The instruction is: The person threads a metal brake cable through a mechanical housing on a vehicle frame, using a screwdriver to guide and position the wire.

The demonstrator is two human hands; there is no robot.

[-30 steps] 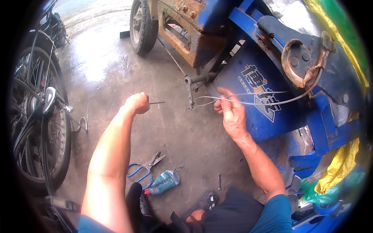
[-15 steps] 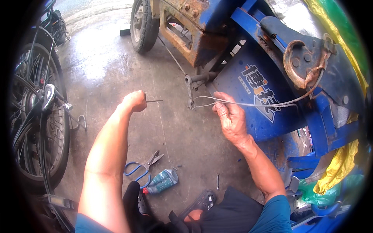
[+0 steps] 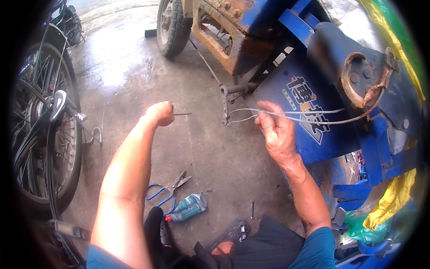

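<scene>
My left hand point(image 3: 161, 114) is closed in a fist around a thin dark metal rod point(image 3: 182, 114), whose end sticks out to the right; the part inside the fist is hidden. Between the thumb and fingers of my right hand point(image 3: 280, 136) is a steel wire cable point(image 3: 327, 122). Left of the fingers it forms a narrow open loop point(image 3: 242, 109), close to a rusty metal lever point(image 3: 225, 105); whether they touch I cannot tell. Right of the hand run two strands, the lower one reaching up to a rusty curved hook point(image 3: 354, 89), the upper one ending free.
A blue, rusty vehicle frame point(image 3: 233, 38) with a wheel point(image 3: 174, 29) stands ahead. Bicycles point(image 3: 53, 130) line the left. On the concrete floor lie blue-handled scissors point(image 3: 170, 189), a bottle point(image 3: 188, 208) and a small bolt-like piece point(image 3: 252, 210). Yellow sheeting point(image 3: 389, 197) hangs at right.
The view has shifted slightly, and both hands appear a little farther right. The cable's free strand has swung up, apart from the lower strand. Both hands keep their hold.
</scene>
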